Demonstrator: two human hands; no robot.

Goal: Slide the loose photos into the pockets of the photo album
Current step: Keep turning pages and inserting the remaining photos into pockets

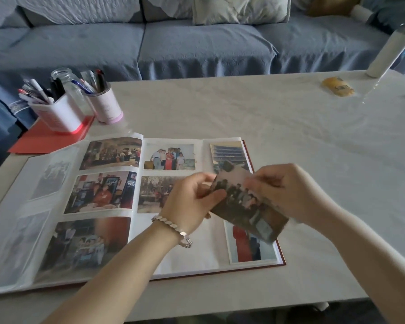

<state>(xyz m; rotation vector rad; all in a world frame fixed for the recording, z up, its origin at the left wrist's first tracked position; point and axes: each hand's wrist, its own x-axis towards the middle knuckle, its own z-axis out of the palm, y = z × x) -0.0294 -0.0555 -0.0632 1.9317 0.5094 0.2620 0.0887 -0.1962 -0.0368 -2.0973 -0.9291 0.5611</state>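
Pale surface (pixel 302 141) in front of a blue sofa (pixel 197 45). Album (pixel 194 258) lies open flat right under both hands, most pockets filled. Left hand (pixel 192 202) and right hand (pixel 283 192) each pinch an end of one loose photo (pixel 248 206), tilted, held just above the right-hand page. Pen cups (pixel 108 106) sit well off beyond the left hand, and a white bottle (pixel 388 52) stands far past the right hand.
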